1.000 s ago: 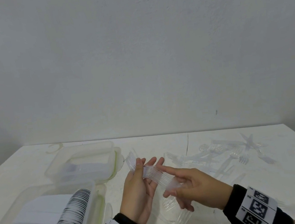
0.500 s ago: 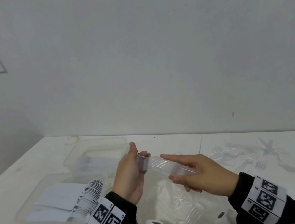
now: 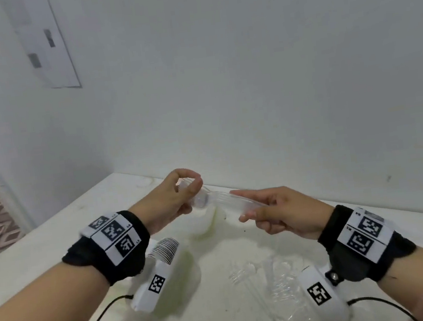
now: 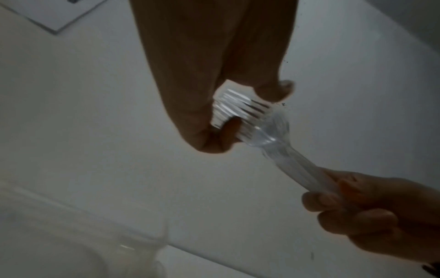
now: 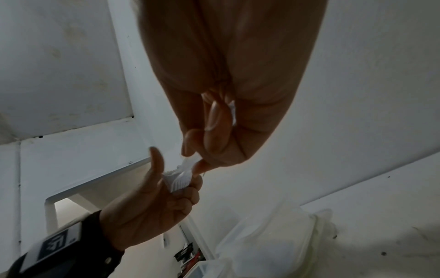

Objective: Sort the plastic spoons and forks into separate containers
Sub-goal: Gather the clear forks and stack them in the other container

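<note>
A nested stack of clear plastic forks (image 3: pixel 222 201) hangs in the air above the table, held between both hands. My left hand (image 3: pixel 190 189) curls thumb and fingers round the tine end (image 4: pixel 240 107). My right hand (image 3: pixel 248 210) pinches the handle end (image 4: pixel 316 180), index finger lying along the stack. In the right wrist view the tines (image 5: pixel 178 178) show between the left hand's fingers. A clear container with a row of stacked spoons (image 3: pixel 165 248) sits below my left wrist, partly hidden by it. A second clear container (image 3: pixel 204 222) lies under the forks.
Loose clear forks and spoons (image 3: pixel 267 276) lie on the white table (image 3: pixel 224 313) between my forearms. The wall stands close behind the table. A doorway opens at the far left, past the table's left edge.
Both hands have risen with the fork stack and the head view has swung left. My left fingers have curled round the tine end, where earlier they lay straighter.
</note>
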A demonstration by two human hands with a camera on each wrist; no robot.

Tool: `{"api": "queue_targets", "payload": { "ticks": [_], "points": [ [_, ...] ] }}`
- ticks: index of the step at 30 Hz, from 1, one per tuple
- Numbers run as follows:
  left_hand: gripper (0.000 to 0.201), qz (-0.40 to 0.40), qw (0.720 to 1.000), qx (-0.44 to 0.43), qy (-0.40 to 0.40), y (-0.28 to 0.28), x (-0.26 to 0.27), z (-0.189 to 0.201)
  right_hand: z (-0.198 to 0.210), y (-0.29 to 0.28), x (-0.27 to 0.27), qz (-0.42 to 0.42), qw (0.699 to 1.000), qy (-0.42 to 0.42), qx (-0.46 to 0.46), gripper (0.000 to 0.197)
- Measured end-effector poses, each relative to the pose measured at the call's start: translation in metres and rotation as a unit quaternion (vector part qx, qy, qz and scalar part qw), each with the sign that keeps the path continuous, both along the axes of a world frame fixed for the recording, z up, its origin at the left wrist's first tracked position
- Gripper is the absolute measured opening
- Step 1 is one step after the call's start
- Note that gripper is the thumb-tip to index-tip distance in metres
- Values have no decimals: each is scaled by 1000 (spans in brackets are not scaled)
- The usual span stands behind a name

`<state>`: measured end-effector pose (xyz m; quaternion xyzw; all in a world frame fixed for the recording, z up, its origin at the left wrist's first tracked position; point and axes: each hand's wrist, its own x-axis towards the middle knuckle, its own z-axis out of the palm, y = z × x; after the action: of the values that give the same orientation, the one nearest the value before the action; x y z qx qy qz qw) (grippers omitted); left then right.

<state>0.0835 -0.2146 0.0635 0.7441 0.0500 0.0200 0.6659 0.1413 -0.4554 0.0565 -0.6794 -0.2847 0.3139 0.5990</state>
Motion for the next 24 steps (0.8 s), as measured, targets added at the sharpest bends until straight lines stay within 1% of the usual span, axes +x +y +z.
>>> {"api": "queue_targets", "payload": {
  "ticks": [2,3,4,6,7,8,9,10,11,12,13,14,16,17,18,20,22,23,24],
  "points": [
    [53,-48,998,49,-8,20,-2,7,2,7,6,8,1000,14,4,44],
    [54,-66,995,73,-8,32,0,10,3,12,9,11,1000,18,3,43],
    [60,-82,993,90,-7,46,3,13,4,18,12,15,1000,21,1,42],
    [77,-112,988,108,-8,71,12,16,3,33,18,17,999,26,-5,40],
    [82,-123,986,108,-5,82,19,17,2,42,22,16,999,30,-6,40],
    [81,-132,986,105,3,94,28,18,0,51,26,13,999,35,-9,40],
    [72,-143,985,100,13,103,36,19,-2,60,30,8,999,38,-12,41],
    [57,-148,983,104,24,114,45,19,-4,70,35,0,999,38,-17,41],
    [40,-149,981,120,30,122,53,18,-7,80,40,-9,999,38,-22,40],
    [28,-148,979,140,30,132,62,15,-9,90,44,-19,999,38,-28,40],
    [23,-149,976,155,29,142,71,10,-11,99,49,-27,998,38,-33,40],
    [23,-154,974,164,32,154,80,5,-13,109,53,-32,998,39,-38,41],
    [32,-174,966,187,41,175,96,-6,-18,126,63,-39,997,41,-55,42],
    [39,-189,957,215,44,183,103,-9,-20,133,69,-42,996,40,-68,43],
    [40,-199,946,250,47,190,109,-11,-21,140,75,-44,995,38,-81,44],
    [29,-209,927,310,44,199,119,-14,-23,151,87,-44,993,31,-107,46],
    [21,-217,904,368,21,206,130,-18,-24,160,99,-43,990,21,-136,46],
    [19,-221,884,411,2,208,134,-20,-24,165,104,-42,988,15,-151,46],
    [19,-229,858,460,-17,210,138,-23,-25,169,108,-40,986,7,-165,47]
  ]
}}
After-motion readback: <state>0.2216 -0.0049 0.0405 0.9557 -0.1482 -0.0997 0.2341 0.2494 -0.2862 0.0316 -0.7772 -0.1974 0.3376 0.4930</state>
